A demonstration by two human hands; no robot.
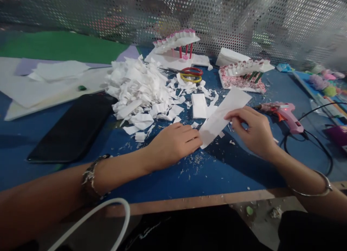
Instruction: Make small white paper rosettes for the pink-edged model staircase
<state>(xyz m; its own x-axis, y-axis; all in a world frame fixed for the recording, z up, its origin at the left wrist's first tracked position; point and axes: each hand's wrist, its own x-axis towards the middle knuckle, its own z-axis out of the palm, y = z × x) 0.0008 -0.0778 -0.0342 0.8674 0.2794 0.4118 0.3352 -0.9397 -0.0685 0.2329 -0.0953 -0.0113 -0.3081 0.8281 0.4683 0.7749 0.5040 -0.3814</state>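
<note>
Both hands hold one long white foam strip [223,112] slanted above the blue table cover [189,175]. My left hand [175,142] is closed, pinching the strip's near lower end. My right hand [251,130] pinches the strip's right edge near its middle with thumb and fingers. The strip's far end rises toward the upper right. A smaller white rectangle [199,105] lies flat just behind the strip. Fine white crumbs are scattered under the hands.
A heap of white scraps [138,88] lies left of centre, with a black phone [74,130] beside it. Red and yellow scissors [191,74], two white foam models [176,41] [244,72], and a pink glue gun [284,115] with black cord sit behind and right.
</note>
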